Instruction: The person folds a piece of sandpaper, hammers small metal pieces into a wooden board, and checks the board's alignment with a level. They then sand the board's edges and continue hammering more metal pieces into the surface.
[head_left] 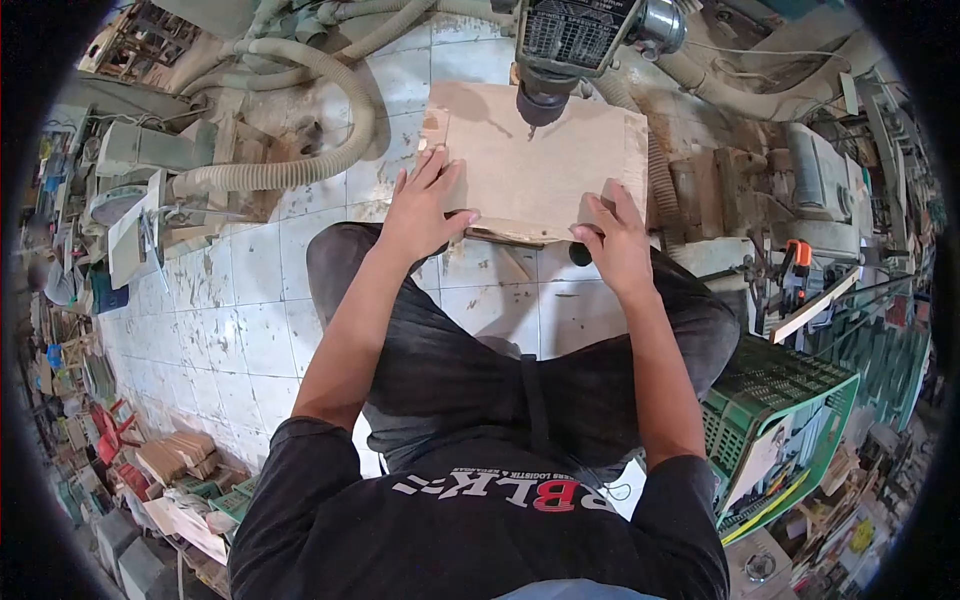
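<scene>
Above the floor (262,262), the board (535,185) is under the drill (575,35).
My left hand (425,208) lies spread on the board's left side, thumb at the near edge; my right hand (618,243) bends over the near right corner, though I can't tell whether it pinches; the bit (532,132) points down at the far part.

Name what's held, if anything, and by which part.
A board, with the left hand at its near left corner and the right hand at its near right. Whether gripped or merely pressed, I can't tell.
</scene>
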